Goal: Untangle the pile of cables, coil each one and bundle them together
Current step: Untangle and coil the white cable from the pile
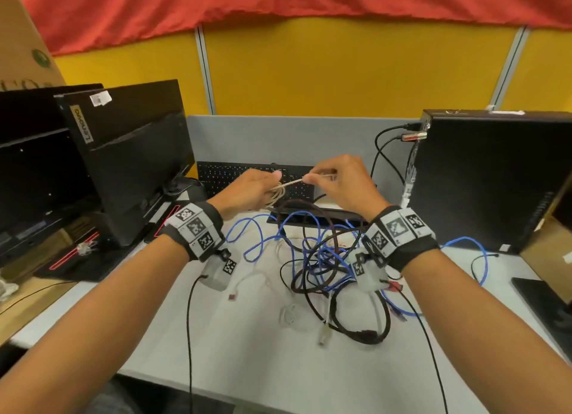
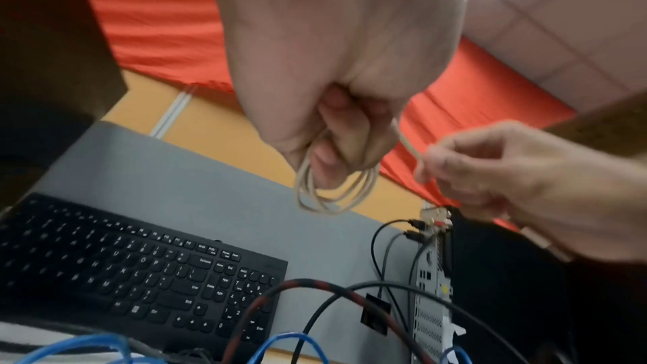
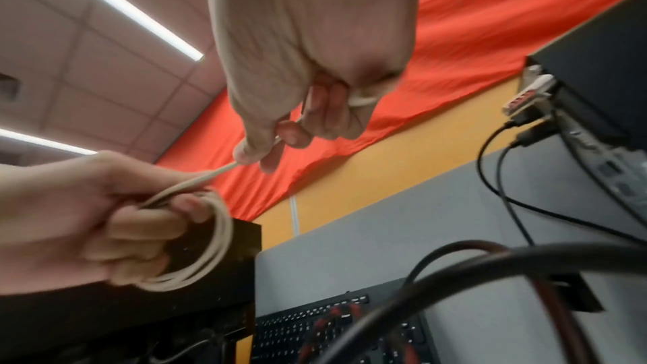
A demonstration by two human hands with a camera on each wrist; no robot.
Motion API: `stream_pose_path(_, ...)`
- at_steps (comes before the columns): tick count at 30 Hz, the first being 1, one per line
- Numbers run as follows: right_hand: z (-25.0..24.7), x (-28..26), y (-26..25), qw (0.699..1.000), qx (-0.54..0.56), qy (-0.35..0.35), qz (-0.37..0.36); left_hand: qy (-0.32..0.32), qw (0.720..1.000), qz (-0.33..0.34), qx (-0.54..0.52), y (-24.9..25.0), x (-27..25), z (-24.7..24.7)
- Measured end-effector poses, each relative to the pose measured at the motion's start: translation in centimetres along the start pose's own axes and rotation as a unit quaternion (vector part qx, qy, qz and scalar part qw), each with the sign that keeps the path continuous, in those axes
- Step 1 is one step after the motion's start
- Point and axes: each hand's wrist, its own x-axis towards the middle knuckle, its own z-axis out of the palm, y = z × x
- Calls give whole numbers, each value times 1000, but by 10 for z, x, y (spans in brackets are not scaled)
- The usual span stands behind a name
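A beige cable (image 1: 289,183) is wound into a small coil (image 2: 336,190) that my left hand (image 1: 252,190) grips, its fingers curled through the loops (image 3: 210,245). My right hand (image 1: 337,181) pinches the free end of the same cable (image 3: 224,169) between thumb and fingers, and a short straight stretch runs between the two hands. Both hands hover above the keyboard. Below them on the grey desk lies the tangled pile (image 1: 325,258) of blue, black, dark red and white cables.
A black keyboard (image 1: 235,178) sits behind the pile. A black monitor (image 1: 133,153) stands at the left, a black computer case (image 1: 495,178) with plugged cables at the right. A blue cable (image 1: 476,252) loops toward the case. A grey partition and yellow wall close the back.
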Motion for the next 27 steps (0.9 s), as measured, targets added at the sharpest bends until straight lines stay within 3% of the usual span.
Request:
stream_pose_path(5, -4, 2, 22, 996, -74, -44, 10, -15, 996, 7, -87, -6, -2, -17)
stream_pose_path(8, 0, -7, 30, 985, -159, -65, 15, -59, 987, -7, -150, -10, -4, -20)
stream_pose_path(12, 4, -14, 31, 964, -256, 72, 16, -151, 968, -30, -197, -11, -7, -10)
stream_pose_path(16, 0, -15, 29, 950, -246, 192, -14, -192, 957, -56, -208, -8, -9, 0)
stream_pose_path(19, 4, -12, 27, 968, -160, 193, 26, -180, 955, -76, -224, -4, -9, 8)
stream_pose_path(21, 9, -10, 24, 981, -13, 158, 111, -161, 955, -76, -236, -4, -7, 17)
stream_pose_path(22, 11, -11, 22, 973, 87, 135, 165, -146, 955, -80, -245, -4, -7, 21)
stream_pose_path(24, 14, -13, 17, 922, 280, 81, 255, -111, 956, -86, -259, -9, -6, 28)
stream_pose_path(25, 16, -16, 16, 898, 339, 55, 275, -97, 957, -86, -259, -11, -6, 31)
stream_pose_path(27, 19, -17, 16, 888, 362, 13, 283, -77, 959, -83, -261, -15, -5, 38)
